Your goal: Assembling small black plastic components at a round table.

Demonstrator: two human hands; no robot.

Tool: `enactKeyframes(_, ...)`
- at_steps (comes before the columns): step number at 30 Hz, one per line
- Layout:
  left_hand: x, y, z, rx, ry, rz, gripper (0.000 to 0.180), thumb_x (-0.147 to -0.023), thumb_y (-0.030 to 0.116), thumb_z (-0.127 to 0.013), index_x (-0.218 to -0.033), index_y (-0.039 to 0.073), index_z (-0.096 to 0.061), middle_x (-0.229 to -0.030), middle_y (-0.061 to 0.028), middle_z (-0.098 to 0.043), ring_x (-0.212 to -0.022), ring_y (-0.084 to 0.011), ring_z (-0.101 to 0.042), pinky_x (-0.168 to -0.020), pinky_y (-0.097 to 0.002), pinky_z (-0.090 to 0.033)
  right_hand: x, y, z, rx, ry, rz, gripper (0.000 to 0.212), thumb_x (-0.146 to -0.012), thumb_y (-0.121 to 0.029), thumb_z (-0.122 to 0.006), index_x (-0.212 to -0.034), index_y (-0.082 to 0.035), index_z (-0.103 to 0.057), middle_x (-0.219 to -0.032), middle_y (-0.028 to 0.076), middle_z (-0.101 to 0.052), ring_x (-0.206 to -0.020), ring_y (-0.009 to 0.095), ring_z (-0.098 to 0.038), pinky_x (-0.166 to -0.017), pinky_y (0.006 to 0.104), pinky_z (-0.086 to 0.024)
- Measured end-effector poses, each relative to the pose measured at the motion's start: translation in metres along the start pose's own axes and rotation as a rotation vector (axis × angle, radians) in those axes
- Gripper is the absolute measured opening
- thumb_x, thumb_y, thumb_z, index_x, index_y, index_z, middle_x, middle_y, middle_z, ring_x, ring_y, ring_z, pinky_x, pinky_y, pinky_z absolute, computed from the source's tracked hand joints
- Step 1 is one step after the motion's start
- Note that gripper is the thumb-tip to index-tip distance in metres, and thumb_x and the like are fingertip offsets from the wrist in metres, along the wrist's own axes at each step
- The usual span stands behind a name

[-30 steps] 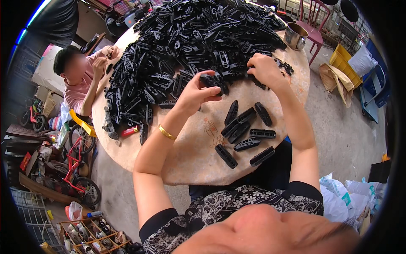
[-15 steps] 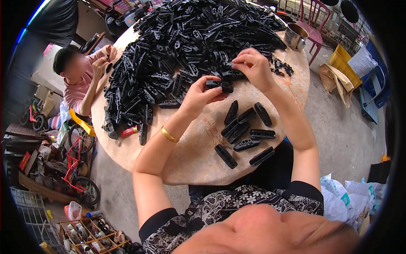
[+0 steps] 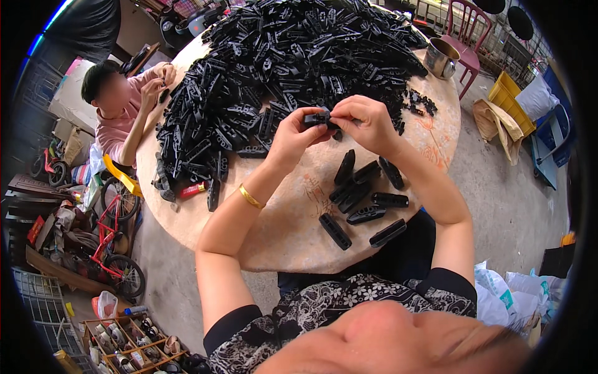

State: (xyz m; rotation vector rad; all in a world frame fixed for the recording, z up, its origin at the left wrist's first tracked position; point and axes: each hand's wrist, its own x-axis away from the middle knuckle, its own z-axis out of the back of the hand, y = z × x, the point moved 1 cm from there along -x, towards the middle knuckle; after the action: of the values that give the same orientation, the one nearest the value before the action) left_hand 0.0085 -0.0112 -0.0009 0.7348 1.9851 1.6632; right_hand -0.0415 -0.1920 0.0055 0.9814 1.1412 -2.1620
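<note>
My left hand (image 3: 298, 138) is closed round a black plastic part (image 3: 316, 119), long and narrow with openings in it. At the part's right end, the fingers of my right hand (image 3: 367, 121) are pinched together and touch it; whatever small thing they may hold is hidden. Both hands are above the round table (image 3: 280, 230), at the near edge of a large heap of similar black parts (image 3: 274, 62). Nearer to me, several black parts (image 3: 355, 196) lie loosely grouped on the tabletop.
A metal pot (image 3: 441, 58) stands at the table's right edge, near small black pieces (image 3: 421, 103). A red packet (image 3: 192, 189) lies at the left. Across on the left, another person (image 3: 121, 112) handles a small dark part. A red chair (image 3: 466, 47) is behind the pot.
My right hand has come down and left from above the heap to meet the black part in my left hand. The left hand has barely moved.
</note>
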Motion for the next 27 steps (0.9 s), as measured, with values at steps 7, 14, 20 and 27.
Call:
enactKeyframes(7, -0.002, -0.003, 0.005, 0.197, -0.022, 0.009, 0.030, -0.094, 0.016, -0.053, -0.120, 0.001, -0.049, -0.107, -0.0101, -0.060, -0.101, -0.0217, -0.061, -0.090, -0.0398, -0.052, 0.002, 0.000, -0.004, -0.306, 0.016, -0.307, 0.011, -0.075, 0.003, -0.068, -0.085, 0.000, -0.067, -0.080, 0.009, -0.066, -0.067, 0.017, -0.064, -0.061, 0.0243, -0.051)
enactKeyframes(14, 0.000, 0.005, 0.006, 0.341, -0.122, 0.177, 0.035, -0.099, 0.027, -0.042, -0.123, 0.002, -0.049, -0.100, -0.0106, -0.061, -0.085, -0.0181, -0.062, -0.079, -0.0354, -0.055, -0.005, -0.001, 0.007, -0.091, -0.029, 0.096, 0.016, -0.073, 0.006, -0.067, -0.085, -0.004, -0.068, -0.083, 0.005, -0.067, -0.075, 0.019, -0.062, -0.065, 0.0273, -0.051)
enactKeyframes(20, 0.000, 0.008, 0.013, 0.221, -0.207, 0.282, 0.036, -0.099, 0.028, -0.042, -0.120, 0.000, -0.050, -0.088, -0.0112, -0.062, -0.058, -0.0107, -0.054, -0.046, -0.0218, -0.044, -0.003, -0.006, 0.004, 0.071, -0.087, 0.274, 0.023, -0.066, 0.004, -0.066, -0.085, -0.009, -0.067, -0.087, 0.001, -0.067, -0.082, 0.021, -0.060, -0.067, 0.0298, -0.052)
enactKeyframes(27, 0.001, 0.020, 0.017, 0.050, -0.222, 0.318, 0.035, -0.096, 0.026, -0.050, -0.119, -0.002, -0.053, -0.091, -0.0129, -0.065, -0.058, -0.0094, -0.055, -0.050, -0.0228, -0.048, -0.003, -0.010, 0.006, 0.221, -0.167, 0.357, 0.025, -0.064, 0.004, -0.065, -0.087, -0.005, -0.065, -0.090, 0.005, -0.066, -0.083, 0.025, -0.060, -0.068, 0.0305, -0.051)
